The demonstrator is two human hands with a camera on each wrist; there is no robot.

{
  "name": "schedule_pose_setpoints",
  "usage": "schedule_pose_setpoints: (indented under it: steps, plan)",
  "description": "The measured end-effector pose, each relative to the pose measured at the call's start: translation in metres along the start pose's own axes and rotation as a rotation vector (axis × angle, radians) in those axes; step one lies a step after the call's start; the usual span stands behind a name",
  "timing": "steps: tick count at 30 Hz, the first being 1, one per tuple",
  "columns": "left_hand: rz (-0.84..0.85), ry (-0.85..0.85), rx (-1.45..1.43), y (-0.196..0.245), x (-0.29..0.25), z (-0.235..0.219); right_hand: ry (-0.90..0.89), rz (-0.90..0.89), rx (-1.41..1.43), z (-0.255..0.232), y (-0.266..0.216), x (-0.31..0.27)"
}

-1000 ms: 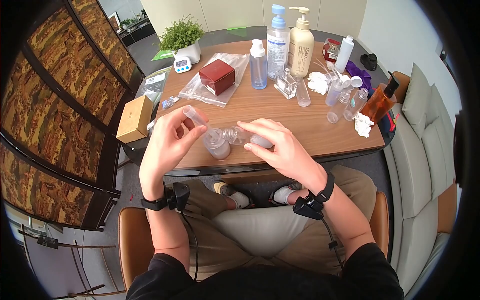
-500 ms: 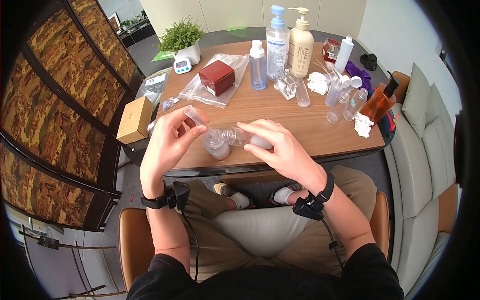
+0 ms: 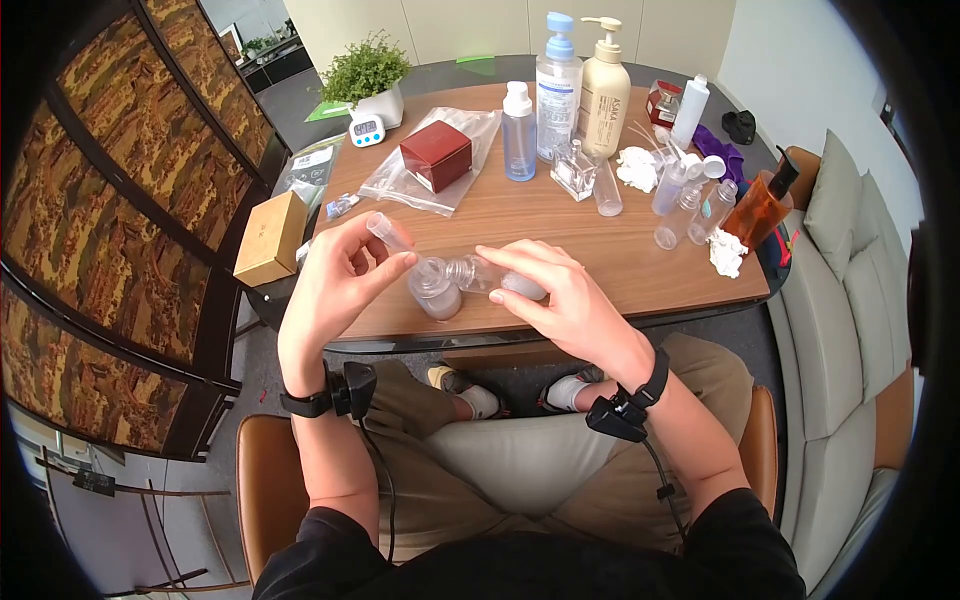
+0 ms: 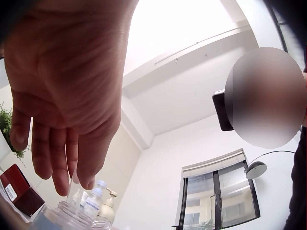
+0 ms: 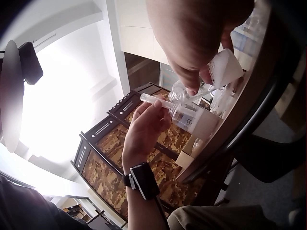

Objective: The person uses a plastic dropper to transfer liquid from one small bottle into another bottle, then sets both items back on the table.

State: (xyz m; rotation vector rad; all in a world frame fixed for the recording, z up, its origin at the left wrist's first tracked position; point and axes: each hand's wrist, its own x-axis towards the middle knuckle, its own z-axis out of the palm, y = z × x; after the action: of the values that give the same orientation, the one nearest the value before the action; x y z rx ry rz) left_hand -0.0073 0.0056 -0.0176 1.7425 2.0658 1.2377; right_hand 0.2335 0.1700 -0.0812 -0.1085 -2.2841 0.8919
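My left hand [image 3: 385, 258] pinches a thin clear tube [image 3: 384, 231] between thumb and fingers, and its fingertips reach a small frosted bottle [image 3: 433, 288] standing near the table's front edge. My right hand [image 3: 520, 275] grips a small clear bottle [image 3: 472, 270] tipped on its side, its neck pointing at the frosted bottle. The right wrist view shows the tube [image 5: 154, 100], the frosted bottle [image 5: 194, 120] and the clear bottle [image 5: 181, 91] under my right fingers. In the left wrist view the left hand [image 4: 67, 143] hangs over a bottle top [image 4: 72, 218].
On the wooden table [image 3: 620, 260] stand a red box [image 3: 436, 154] on a plastic bag, tall pump bottles [image 3: 604, 85], several small clear bottles [image 3: 690, 200], an orange bottle [image 3: 760, 205], tissues [image 3: 727, 250], a plant [image 3: 365, 72] and a timer [image 3: 367, 128]. A cardboard box [image 3: 270, 238] sits at the left.
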Motion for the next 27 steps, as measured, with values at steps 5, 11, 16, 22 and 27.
schedule_pose_setpoints:
  steps: [5, 11, 16, 22, 27]
  plan:
    - [0.004, -0.005, -0.011, 0.0022, 0.0001, 0.0003, 0.005, -0.009, -0.013, 0.0001, -0.0006, -0.0005]
    - [-0.076, -0.066, 0.027, 0.0055, -0.0002, -0.0049, 0.006, -0.003, -0.015, 0.0015, -0.0017, -0.0005]
    - [-0.073, -0.069, 0.014, 0.0044, -0.0001, -0.0052, 0.011, 0.018, -0.004, 0.0028, -0.0002, -0.0016]
    - [-0.090, -0.073, 0.015, 0.0050, -0.0004, -0.0051, -0.005, 0.022, 0.026, 0.0020, 0.0020, -0.0010]
    - [-0.048, -0.038, -0.004, 0.0019, -0.0001, -0.0017, 0.000, 0.025, -0.005, 0.0009, -0.0008, -0.0013]
